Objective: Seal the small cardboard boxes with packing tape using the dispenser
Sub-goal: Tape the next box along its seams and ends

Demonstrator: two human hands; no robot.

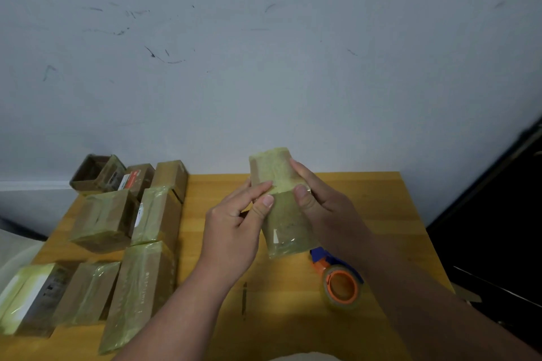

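A small cardboard box (pixel 281 214) wrapped in yellowish clear tape is held upright above the wooden table (pixel 287 316), tilted slightly. My left hand (pixel 234 228) holds its left side, thumb and forefinger pressing on the front face. My right hand (pixel 319 199) grips its right side, thumb on the front. The tape dispenser (pixel 340 281), blue and orange with a clear tape roll, lies on the table under my right forearm.
Several taped cardboard boxes (pixel 126 228) stand in rows on the table's left part, with one open box (pixel 91 174) at the back left corner. A grey wall rises behind the table. Dark furniture (pixel 498 228) stands off the right edge.
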